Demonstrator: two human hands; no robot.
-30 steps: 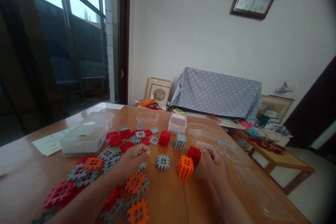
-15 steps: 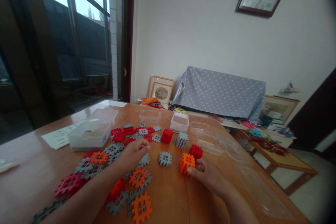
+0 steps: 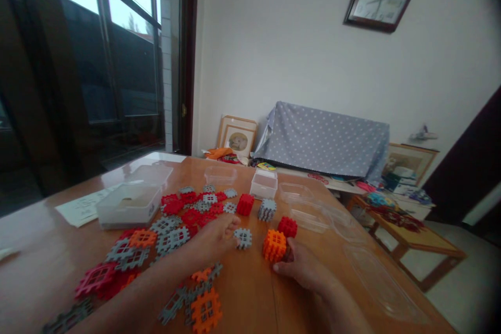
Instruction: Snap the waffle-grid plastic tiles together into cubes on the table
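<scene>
My left hand point(image 3: 223, 232) reaches over the table with its fingers curled. Its tip meets the left edge of a small grey notched tile stack point(image 3: 244, 239); what the fingers hold, if anything, is hidden. My right hand point(image 3: 303, 264) rests beside an upright orange stack of interlocking tiles point(image 3: 274, 245), thumb and fingers apart at its right side. Behind that stands a red stack point(image 3: 288, 226). Farther back are another red stack point(image 3: 245, 204) and a grey stack point(image 3: 266, 209). Loose grey tiles point(image 3: 172, 240), red tiles and orange tiles point(image 3: 206, 311) lie around my left forearm.
A clear plastic box point(image 3: 127, 214) sits at left on a paper sheet point(image 3: 74, 210). A smaller white box point(image 3: 263, 185) stands at the back. Transparent lids and trays point(image 3: 385, 282) line the table's right side. A low wooden bench point(image 3: 422, 240) is beyond that edge.
My left hand has moved right, to the small grey stack. My right thumb has come away from the orange stack, which stays in place. The view has shifted slightly.
</scene>
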